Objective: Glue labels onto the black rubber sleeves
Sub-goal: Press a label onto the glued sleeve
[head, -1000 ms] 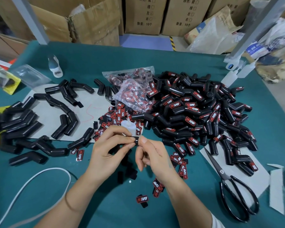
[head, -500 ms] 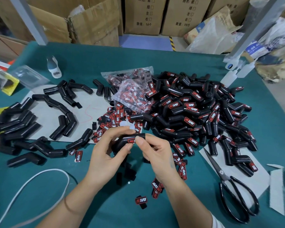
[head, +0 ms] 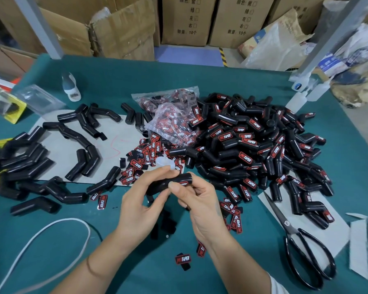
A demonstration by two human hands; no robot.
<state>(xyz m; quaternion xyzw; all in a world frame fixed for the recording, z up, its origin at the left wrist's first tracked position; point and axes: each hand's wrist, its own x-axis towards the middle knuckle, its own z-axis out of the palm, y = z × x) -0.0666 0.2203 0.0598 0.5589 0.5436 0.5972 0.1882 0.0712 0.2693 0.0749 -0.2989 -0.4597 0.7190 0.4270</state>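
Both hands hold one black rubber sleeve [head: 170,183] above the green surface [head: 115,81], label being pressed on.

Left hand [head: 140,209] comes in from lower left, palm turned right, fingers curled round the sleeve's left end; a translucent glue bottle [head: 165,162] is tucked at its fingertips. Right hand [head: 200,206] comes in from lower right, thumb [head: 175,186] pressing down on the red label [head: 184,183] on the sleeve, other fingers curled beneath it. Sleeve lies roughly level between the hands, right end open. Pile of labelled sleeves [head: 253,149] sits to the right, unlabelled sleeves [head: 72,145] to the left, loose labels [head: 145,155] just behind the hands. Scissors [head: 302,247] lie at the right.
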